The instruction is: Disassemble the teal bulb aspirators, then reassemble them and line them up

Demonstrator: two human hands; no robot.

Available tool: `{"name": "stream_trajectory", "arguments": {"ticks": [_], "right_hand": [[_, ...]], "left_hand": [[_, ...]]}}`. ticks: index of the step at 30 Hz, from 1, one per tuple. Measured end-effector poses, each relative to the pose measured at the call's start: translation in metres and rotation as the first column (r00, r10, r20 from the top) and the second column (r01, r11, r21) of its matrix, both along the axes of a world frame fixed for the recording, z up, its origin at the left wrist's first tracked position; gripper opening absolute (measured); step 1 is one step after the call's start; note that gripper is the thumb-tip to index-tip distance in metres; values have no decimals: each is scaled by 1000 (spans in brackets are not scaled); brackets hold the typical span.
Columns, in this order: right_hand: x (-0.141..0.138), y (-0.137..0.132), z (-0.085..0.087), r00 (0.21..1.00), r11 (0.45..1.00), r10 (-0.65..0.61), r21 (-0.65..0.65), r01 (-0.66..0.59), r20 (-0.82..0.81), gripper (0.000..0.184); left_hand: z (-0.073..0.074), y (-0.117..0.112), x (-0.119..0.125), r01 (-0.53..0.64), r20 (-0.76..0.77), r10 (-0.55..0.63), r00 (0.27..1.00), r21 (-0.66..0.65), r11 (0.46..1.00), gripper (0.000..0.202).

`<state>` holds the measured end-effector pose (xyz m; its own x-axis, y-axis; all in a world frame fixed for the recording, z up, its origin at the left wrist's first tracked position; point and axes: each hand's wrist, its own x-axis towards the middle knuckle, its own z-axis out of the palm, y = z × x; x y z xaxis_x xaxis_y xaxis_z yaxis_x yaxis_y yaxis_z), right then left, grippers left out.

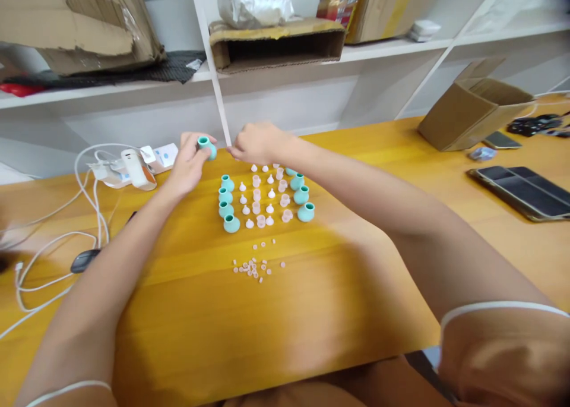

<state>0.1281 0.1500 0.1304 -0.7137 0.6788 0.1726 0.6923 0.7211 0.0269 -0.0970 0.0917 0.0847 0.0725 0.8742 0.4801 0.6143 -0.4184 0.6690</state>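
Head view: a teal cup (206, 147) is pinched in the left hand (189, 166), raised just beyond the far left corner of the sorted rows (262, 196). Close beside it, not touching, the right hand (256, 142) hovers curled; whether it grips anything I cannot tell. The rows look largely laid out, while the loose pink bits (253, 268) seem unsorted on the table (356, 288).
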Motion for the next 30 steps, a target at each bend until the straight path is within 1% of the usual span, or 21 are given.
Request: {"name": "stream_trajectory", "arguments": {"ticks": [2,5,7,11,13,15,17,19,22,24,25,26,28,29,30], "right_hand": [[-11,15,-19,991,1000,-31,8,30,132,62],[-25,29,-37,963,998,-36,-46,50,269,62],[-31,34,-44,947,997,-19,-64,42,320,62],[-39,35,-57,934,1000,3,-29,8,356,62],[-42,33,-61,929,1000,1,-16,6,369,62],[-42,32,-60,932,1000,-5,-22,15,363,61],[-39,31,-53,941,999,-19,-35,33,337,60],[-32,32,-43,951,998,-44,-29,55,307,62],[-7,35,-26,974,996,-88,47,80,210,73],[22,40,-20,994,989,-99,118,93,42,74],[39,44,-19,994,982,-98,157,105,-53,72],[59,49,-21,985,973,-99,192,126,-142,71],[101,60,-31,949,953,-138,222,206,-285,69],[122,66,-39,925,942,-179,213,260,-335,67],[142,73,-48,900,932,-237,176,317,-365,63]], "left_hand": [[-17,11,-9,-43,-47,42,998,-20,999,27],[-36,20,-20,-17,-70,11,998,-78,997,31],[-46,23,-25,-7,-84,-1,996,-87,996,32],[-63,26,-28,-9,-110,-1,994,-93,996,35],[-71,28,-27,8,-66,-16,998,-123,992,36],[-80,29,-26,30,-1,-31,1000,-151,988,37],[-87,32,-25,42,44,-35,998,-168,985,35],[-94,34,-25,44,70,-33,997,-172,984,34],[-102,36,-26,52,122,-30,992,-178,983,37],[-107,37,-26,55,154,-27,988,-178,983,39],[-109,37,-26,52,164,-23,986,-173,984,37],[-111,37,-26,45,170,-16,985,-167,985,35],[-112,38,-27,20,167,6,986,-155,988,33],[-112,39,-29,2,156,21,988,-150,989,34],[-111,40,-30,-19,137,39,990,-146,989,36]]}}
